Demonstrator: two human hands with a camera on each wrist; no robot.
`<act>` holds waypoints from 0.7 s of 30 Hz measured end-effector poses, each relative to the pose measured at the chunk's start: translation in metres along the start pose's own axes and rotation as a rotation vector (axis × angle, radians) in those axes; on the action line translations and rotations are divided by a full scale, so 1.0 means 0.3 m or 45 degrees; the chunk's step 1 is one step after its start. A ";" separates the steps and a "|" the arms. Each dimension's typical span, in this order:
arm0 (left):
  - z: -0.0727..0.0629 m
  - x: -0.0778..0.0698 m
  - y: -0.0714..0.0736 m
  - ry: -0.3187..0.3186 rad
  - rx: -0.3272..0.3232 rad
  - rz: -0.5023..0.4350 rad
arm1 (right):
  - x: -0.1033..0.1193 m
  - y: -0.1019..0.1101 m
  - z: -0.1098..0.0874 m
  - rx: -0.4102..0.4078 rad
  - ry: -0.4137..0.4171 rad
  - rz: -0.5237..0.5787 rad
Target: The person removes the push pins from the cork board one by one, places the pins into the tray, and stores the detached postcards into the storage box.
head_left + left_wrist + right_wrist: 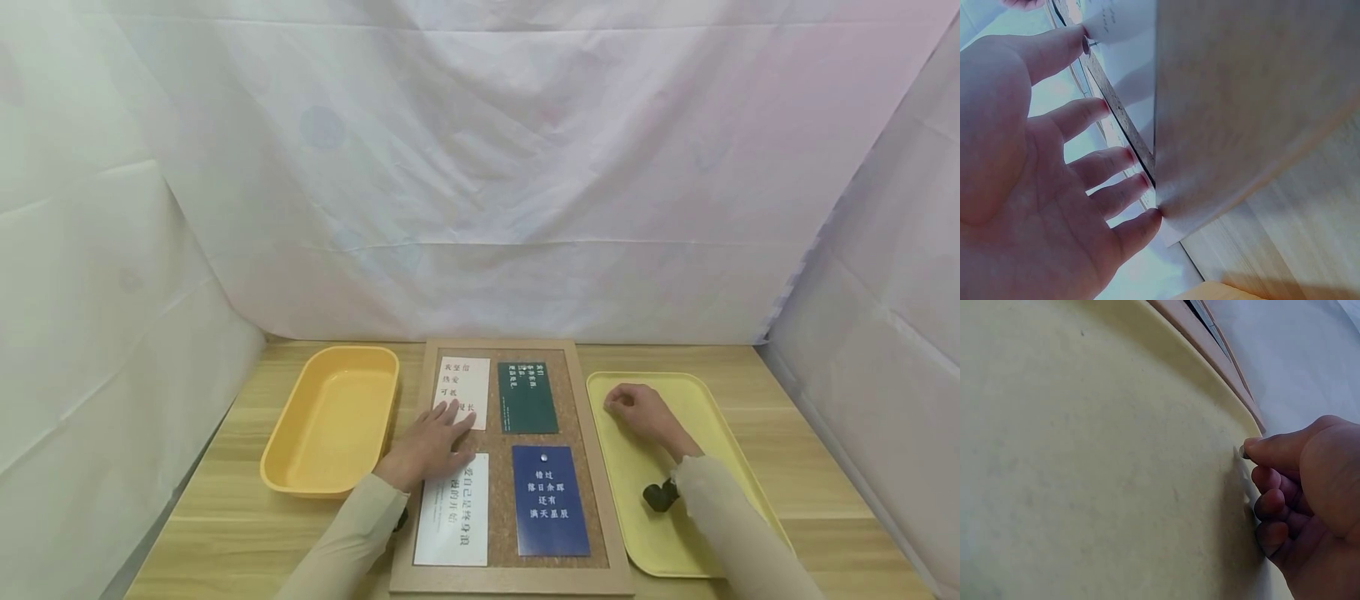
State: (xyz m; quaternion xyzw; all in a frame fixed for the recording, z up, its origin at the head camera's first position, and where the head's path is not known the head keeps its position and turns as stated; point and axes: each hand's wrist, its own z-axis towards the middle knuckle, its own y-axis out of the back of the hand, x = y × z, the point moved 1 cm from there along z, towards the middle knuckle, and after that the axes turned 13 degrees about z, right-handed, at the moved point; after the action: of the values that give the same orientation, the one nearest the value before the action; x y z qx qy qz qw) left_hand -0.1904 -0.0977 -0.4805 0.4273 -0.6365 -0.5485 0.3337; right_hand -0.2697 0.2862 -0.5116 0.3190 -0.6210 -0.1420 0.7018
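Observation:
A framed cork board (498, 500) carries several printed cards. My left hand (427, 446) rests with fingers spread over the lower part of the upper-left white card (465, 379); its thumb reaches toward the lower-left white card (450, 533). Beside that thumb's tip, the left wrist view shows a metal thumbtack (1087, 46). Above the yellow tray (675, 554), my right hand (648, 414) pinches a small metal thumbtack (1243, 452) between thumb and finger, its other fingers curled. A silver thumbtack (543, 457) sits near the top of the blue card (551, 533).
A dark green card (525, 408) lies at the board's upper right. Left of the board stands a deeper orange-yellow bin (330, 433). Everything sits on a wooden table (217, 508), with white cloth (487, 167) hanging behind and at both sides.

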 end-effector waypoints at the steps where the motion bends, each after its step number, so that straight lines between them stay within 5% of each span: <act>1: 0.000 0.000 0.000 0.003 0.002 -0.001 | 0.000 0.000 0.000 0.001 0.001 -0.002; 21: 0.001 -0.003 0.000 0.019 -0.002 0.006 | 0.000 0.001 -0.003 0.007 0.005 0.014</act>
State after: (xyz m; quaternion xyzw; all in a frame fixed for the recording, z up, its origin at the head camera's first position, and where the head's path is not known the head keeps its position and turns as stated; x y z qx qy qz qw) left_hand -0.1903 -0.0968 -0.4805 0.4296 -0.6345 -0.5452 0.3401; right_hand -0.2689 0.2866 -0.5112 0.3176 -0.6217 -0.1357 0.7030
